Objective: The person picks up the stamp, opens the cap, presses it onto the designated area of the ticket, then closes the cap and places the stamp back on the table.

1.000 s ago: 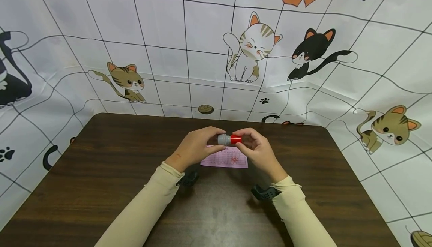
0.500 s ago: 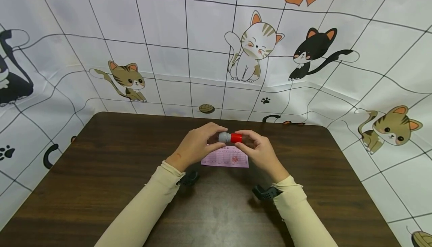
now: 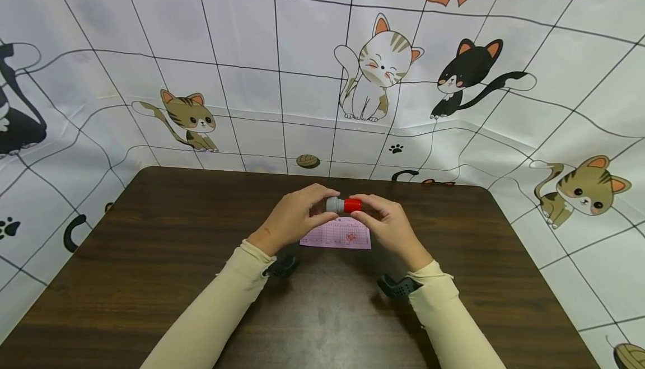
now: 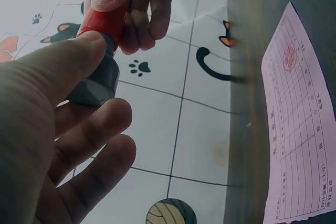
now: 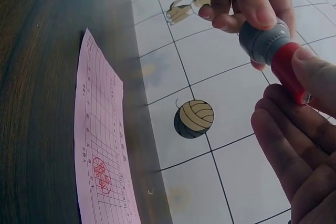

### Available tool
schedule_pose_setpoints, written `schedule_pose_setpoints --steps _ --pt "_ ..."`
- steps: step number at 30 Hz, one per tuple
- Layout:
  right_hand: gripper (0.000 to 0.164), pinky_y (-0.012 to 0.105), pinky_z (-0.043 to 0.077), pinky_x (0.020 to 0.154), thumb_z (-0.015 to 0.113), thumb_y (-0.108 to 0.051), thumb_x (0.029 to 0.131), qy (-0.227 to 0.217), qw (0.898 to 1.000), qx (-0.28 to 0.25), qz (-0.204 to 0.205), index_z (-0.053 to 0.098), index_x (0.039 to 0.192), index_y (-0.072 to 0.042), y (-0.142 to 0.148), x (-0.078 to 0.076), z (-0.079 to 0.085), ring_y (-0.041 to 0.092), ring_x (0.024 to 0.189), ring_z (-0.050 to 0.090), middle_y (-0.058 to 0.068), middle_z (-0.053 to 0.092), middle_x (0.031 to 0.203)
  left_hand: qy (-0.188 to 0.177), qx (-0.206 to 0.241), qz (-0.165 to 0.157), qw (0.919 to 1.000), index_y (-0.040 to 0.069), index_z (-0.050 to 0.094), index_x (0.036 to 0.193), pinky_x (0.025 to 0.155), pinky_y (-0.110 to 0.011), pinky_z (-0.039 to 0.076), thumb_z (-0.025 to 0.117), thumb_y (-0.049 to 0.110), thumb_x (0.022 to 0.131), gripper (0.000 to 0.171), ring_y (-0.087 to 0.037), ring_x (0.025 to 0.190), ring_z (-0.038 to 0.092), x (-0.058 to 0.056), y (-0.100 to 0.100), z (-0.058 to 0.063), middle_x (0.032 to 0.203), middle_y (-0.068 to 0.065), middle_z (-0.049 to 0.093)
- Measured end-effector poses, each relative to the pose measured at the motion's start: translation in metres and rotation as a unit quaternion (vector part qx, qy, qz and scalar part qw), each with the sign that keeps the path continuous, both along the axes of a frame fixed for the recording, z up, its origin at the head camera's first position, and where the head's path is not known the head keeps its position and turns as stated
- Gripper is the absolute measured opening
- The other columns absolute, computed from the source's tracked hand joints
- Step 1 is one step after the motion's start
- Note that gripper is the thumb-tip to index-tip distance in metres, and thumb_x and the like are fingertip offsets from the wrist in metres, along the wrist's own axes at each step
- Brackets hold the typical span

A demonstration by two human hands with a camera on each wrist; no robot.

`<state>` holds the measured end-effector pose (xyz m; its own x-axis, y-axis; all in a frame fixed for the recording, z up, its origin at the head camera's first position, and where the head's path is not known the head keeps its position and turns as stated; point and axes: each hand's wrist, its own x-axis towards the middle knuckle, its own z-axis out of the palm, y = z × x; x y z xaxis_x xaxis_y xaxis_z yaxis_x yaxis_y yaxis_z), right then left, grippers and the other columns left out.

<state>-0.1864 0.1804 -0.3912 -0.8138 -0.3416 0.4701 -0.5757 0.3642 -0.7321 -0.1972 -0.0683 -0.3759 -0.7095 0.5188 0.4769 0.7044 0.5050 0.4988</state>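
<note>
A small stamp (image 3: 344, 205) with a grey part and a red part is held level between both hands, above a pink printed slip (image 3: 335, 233). My left hand (image 3: 292, 218) pinches the grey part (image 4: 97, 82) between thumb and fingers. From the other side, my right hand (image 3: 388, 226) pinches the red part (image 5: 287, 69), its thumb on top and fingertips below. The two parts meet at a narrower grey neck. On the slip, which lies on the table, a round red stamp mark (image 5: 102, 176) shows among the ruled lines and print.
The brown wooden table (image 3: 151, 279) reaches back to a white curtain (image 3: 242, 33) printed with cats and grid lines, which also runs along both sides. Dark wrist straps (image 3: 398, 286) sit below the cream sleeves (image 3: 453, 313).
</note>
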Motion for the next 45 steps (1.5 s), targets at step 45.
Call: schedule_pose_setpoints --steps 45 --pt "0.031 0.023 0.057 0.090 0.074 0.009 0.090 0.029 0.996 -0.087 0.022 0.071 0.120 0.003 -0.005 -0.003 -0.004 0.027 0.099 0.070 0.018 0.069 0.114 -0.080 0.047 0.026 0.9953 0.013 0.070 0.126 0.072 -0.027 0.058 0.081 0.029 0.092 0.040 -0.006 0.081 0.069 -0.002 0.002 -0.002 0.101 0.002 0.075"
